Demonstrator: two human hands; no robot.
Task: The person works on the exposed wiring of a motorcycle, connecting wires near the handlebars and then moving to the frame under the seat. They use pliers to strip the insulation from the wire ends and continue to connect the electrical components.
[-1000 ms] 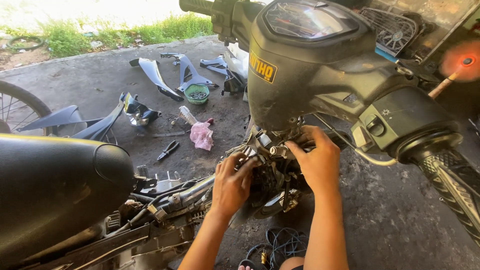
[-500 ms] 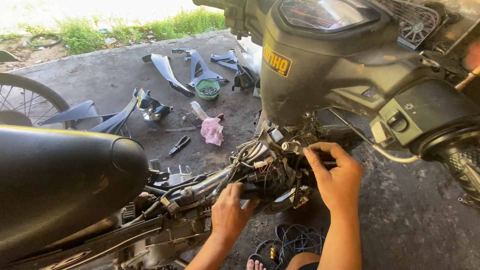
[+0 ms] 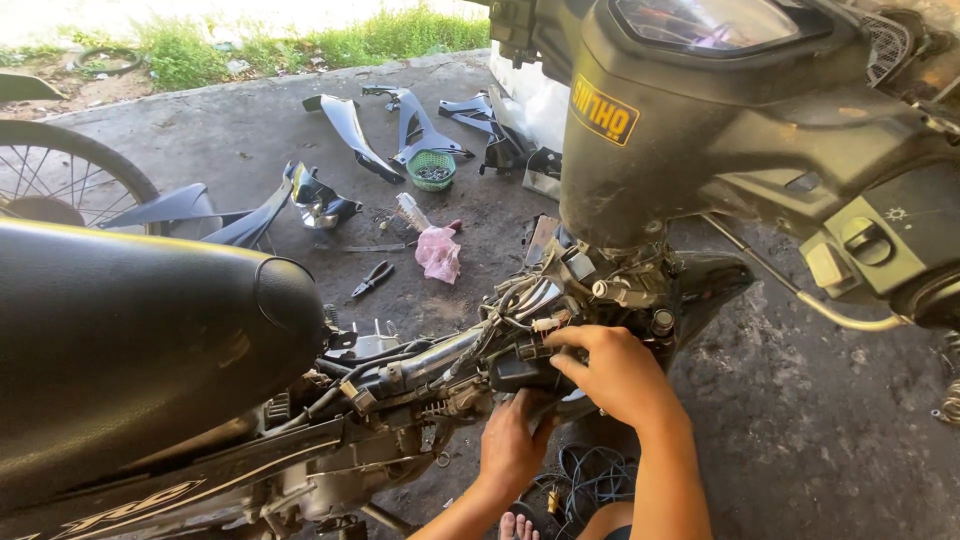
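Black plastic part [image 3: 520, 368] just below the headlight cowl [image 3: 700, 130], among the wiring [image 3: 520, 300] | right hand [image 3: 615, 375] curled over its top, fingers clenched on it | left hand [image 3: 512, 445] beneath, gripping its underside | likely light, rigid, somewhat brittle; best held by the body, not the wires | pliers [image 3: 372, 279] well away on the concrete.

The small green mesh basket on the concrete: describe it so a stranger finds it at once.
Look past the black motorcycle seat to the grey-blue plastic body panels lying on the concrete. The small green mesh basket sits among them, right of the pliers; it is the only round, green thing there.
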